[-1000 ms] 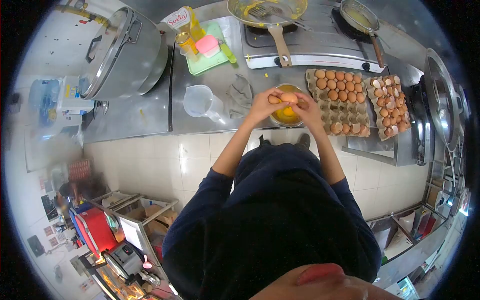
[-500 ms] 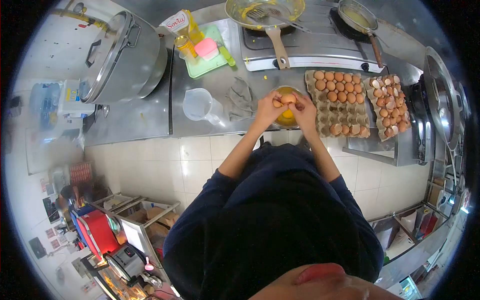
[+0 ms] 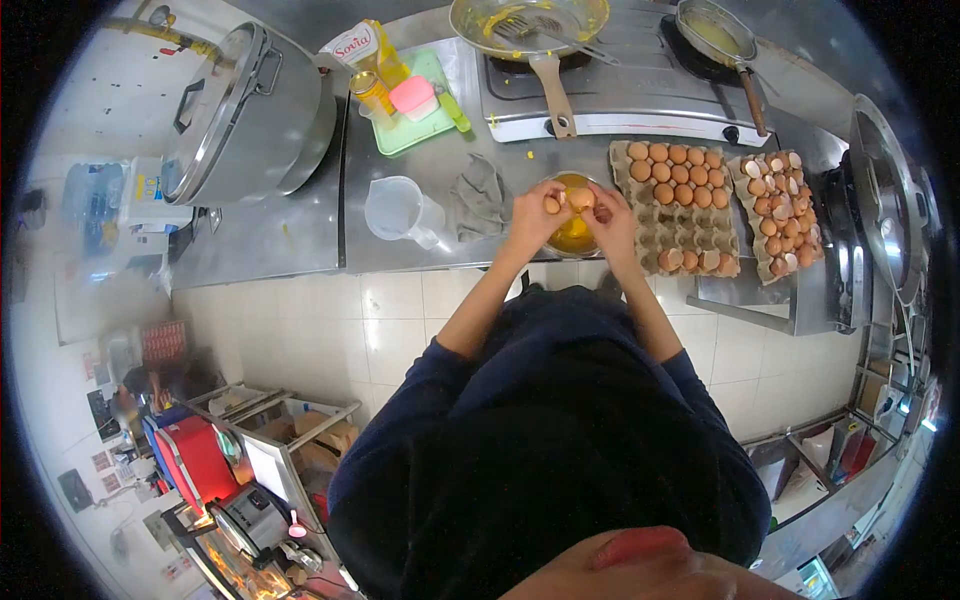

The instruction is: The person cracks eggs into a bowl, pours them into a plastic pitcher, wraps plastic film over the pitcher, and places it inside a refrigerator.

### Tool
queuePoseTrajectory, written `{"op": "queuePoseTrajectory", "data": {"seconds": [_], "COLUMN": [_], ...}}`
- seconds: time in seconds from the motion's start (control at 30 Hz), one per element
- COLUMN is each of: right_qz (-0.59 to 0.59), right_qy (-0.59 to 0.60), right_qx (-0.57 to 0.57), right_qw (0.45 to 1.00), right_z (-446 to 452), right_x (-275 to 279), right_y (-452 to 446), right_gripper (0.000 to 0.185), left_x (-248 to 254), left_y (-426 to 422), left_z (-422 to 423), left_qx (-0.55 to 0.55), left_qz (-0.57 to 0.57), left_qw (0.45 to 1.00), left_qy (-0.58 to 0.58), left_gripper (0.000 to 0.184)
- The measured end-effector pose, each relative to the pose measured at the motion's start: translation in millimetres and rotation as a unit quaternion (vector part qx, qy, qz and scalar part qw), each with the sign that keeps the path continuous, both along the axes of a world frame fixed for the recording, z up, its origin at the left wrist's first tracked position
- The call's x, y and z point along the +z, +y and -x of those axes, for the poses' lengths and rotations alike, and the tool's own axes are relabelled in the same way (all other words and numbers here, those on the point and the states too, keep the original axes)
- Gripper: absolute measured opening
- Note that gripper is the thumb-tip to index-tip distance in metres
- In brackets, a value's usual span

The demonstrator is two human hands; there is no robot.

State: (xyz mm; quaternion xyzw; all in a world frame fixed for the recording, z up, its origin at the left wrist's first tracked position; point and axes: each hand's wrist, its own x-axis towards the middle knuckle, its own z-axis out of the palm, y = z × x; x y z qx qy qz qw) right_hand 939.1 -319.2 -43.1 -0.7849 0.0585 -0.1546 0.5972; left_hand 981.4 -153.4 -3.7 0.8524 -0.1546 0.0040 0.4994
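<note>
Over a metal bowl (image 3: 572,248) of yellow raw egg, my two hands hold the parted halves of a cracked egg. My left hand (image 3: 535,215) pinches one eggshell half (image 3: 553,204). Between the fingers of my right hand (image 3: 611,220) is the other eggshell half (image 3: 581,199), tilted over the bowl. Just right of the bowl lies an egg carton (image 3: 680,222) with rows of whole brown eggs (image 3: 678,172) at its far end and several broken shells (image 3: 697,261) at its near end. A second carton (image 3: 774,215) beside it is heaped with empty shells.
Left of my hands are a grey cloth (image 3: 480,198) and a clear plastic jug (image 3: 400,210). Behind stands a gas stove (image 3: 630,95) with a yellow-smeared pan (image 3: 530,25) and a small saucepan (image 3: 716,30). A green tray (image 3: 425,125) and a large pot (image 3: 260,120) occupy the left.
The egg, held together with a narrow crack before, is now pulled apart into two halves. My hands have spread slightly, and more yellow shows in the bowl.
</note>
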Motion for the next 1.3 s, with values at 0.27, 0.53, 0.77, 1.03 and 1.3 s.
{"op": "queuePoseTrajectory", "data": {"seconds": [0.27, 0.53, 0.77, 1.03, 1.3], "right_qz": [0.355, -0.469, -0.536, -0.068, 0.294], "right_qy": [-0.143, 0.225, 0.207, 0.238, 0.195], "right_qx": [0.043, 0.081, 0.098, -0.096, -0.044], "right_qw": [0.923, 0.851, 0.812, 0.964, 0.935], "right_z": [5.9, 27.3, 65.3, 132.7, 111.7], "right_x": [36.2, 35.8, 39.2, -0.1, 0.0], "right_y": [-8.2, -20.1, -63.3, -117.5, -95.5], "right_gripper": [0.047, 0.036, 0.040, 0.039, 0.047], "left_x": [-0.9, 52.0, 57.2, 29.4, -1.7], "left_y": [7.3, -6.9, -33.9, -28.7, 13.6], "left_z": [-5.2, -1.2, 8.6, 2.1, 4.0], "left_qx": [0.011, -0.084, -0.202, -0.145, -0.005], "left_qz": [0.039, 0.115, 0.098, 0.179, 0.254], "left_qw": [0.998, 0.989, 0.974, 0.961, 0.925], "left_qy": [0.044, 0.036, -0.015, 0.155, 0.284], "left_gripper": [0.029, 0.034, 0.053, 0.048, 0.034]}}
